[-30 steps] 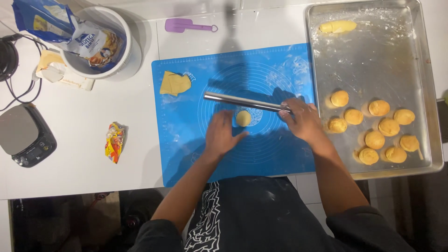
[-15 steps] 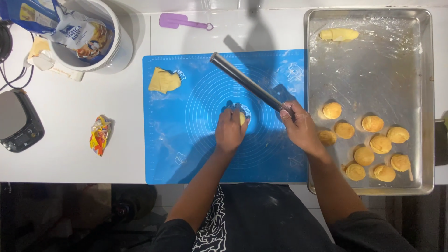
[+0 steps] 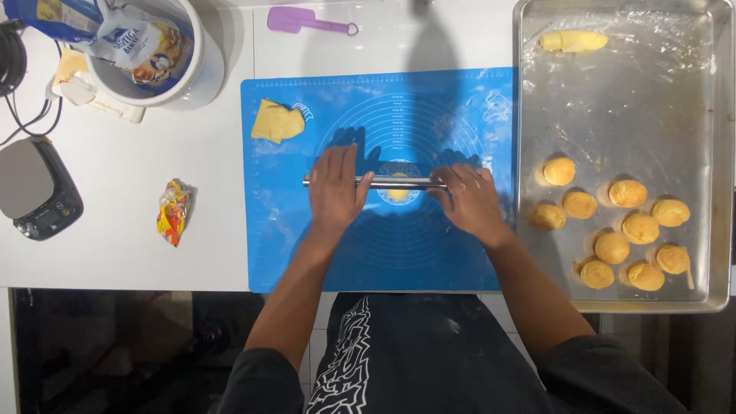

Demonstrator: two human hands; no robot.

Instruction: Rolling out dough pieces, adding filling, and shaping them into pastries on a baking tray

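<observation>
A thin metal rolling pin (image 3: 399,182) lies level across the blue silicone mat (image 3: 291,245), on top of a small yellow dough disc (image 3: 397,192). My left hand (image 3: 336,186) lies flat over the pin's left end, fingers spread. My right hand (image 3: 469,198) presses on the pin's right end. A loose lump of yellow dough (image 3: 277,121) sits at the mat's upper left.
A metal baking tray (image 3: 613,107) on the right holds several round dough balls (image 3: 627,227) and a dough log (image 3: 571,40). A white bucket (image 3: 198,73) with packets, a kitchen scale (image 3: 37,188), a crumpled wrapper (image 3: 173,211) and a purple spatula (image 3: 307,20) lie on the white counter.
The pin has swung from a diagonal hold to level over the dough disc. My left hand moved off the dough onto the pin's left end; both hands now press on it.
</observation>
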